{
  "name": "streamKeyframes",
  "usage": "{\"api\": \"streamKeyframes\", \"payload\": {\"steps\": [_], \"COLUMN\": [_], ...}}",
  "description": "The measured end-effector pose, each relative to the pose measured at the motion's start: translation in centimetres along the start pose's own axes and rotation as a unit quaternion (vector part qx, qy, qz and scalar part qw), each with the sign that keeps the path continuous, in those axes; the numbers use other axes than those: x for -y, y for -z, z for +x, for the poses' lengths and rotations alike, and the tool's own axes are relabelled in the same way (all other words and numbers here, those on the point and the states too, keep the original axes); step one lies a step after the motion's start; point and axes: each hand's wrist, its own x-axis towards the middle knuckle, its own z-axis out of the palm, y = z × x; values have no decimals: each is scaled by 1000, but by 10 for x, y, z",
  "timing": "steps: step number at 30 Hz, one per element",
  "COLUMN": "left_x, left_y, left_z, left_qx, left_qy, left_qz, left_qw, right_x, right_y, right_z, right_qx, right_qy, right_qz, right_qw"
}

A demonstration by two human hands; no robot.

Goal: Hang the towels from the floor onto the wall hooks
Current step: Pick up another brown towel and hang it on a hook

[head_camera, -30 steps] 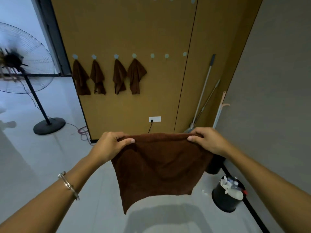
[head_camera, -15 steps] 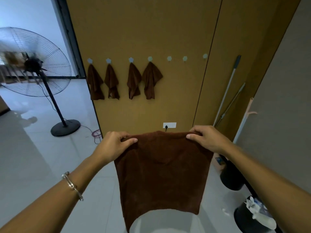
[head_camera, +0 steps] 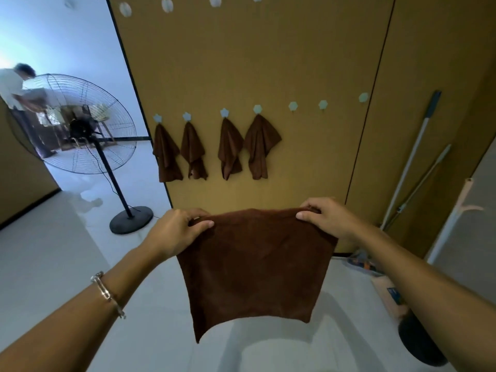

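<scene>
A brown towel [head_camera: 255, 267] hangs spread out in front of me, held by its top edge. My left hand [head_camera: 174, 233] pinches the top left corner and my right hand [head_camera: 328, 217] pinches the top right corner. On the tan wall, a row of pale hooks carries several brown towels [head_camera: 261, 146] on its left part. To their right, three hooks are bare: one hook [head_camera: 293, 106], a second hook [head_camera: 323, 105] and a third hook [head_camera: 363, 97]. More hooks [head_camera: 167, 4] sit higher up.
A tall pedestal fan [head_camera: 80, 124] stands at the left on the pale floor, with a person [head_camera: 13, 89] behind it. Mop handles [head_camera: 410, 162] lean in the right corner. A dark bin [head_camera: 418, 342] and some clutter sit on the floor at the lower right.
The view has tilted up and drawn closer to the wall, so the hooks sit larger and higher hooks show. Both hands keep the same hold on the towel.
</scene>
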Motion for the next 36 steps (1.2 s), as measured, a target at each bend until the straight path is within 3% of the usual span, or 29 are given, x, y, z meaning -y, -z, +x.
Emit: {"api": "streamKeyframes", "payload": {"steps": [9, 19, 26, 31, 36], "left_x": [-18, -45, -53, -59, -58], "left_y": [-9, -68, -120, -156, -177], "left_z": [89, 189, 288, 363, 424], "left_qx": [36, 106, 180, 194, 179], "left_qy": [-7, -34, -95, -123, -135], "left_qz": [122, 12, 79, 1, -89], "left_qw": [992, 994, 976, 973, 970], "right_x": [-37, -81, -137, -175, -204], "right_y": [40, 63, 82, 102, 113], "right_z": [51, 94, 146, 193, 235], "right_qx": [5, 45, 70, 90, 61], "right_qy": [-12, -43, -114, -138, -138], "right_qz": [-58, -62, -74, -72, -45], "right_qw": [998, 996, 988, 984, 987]}}
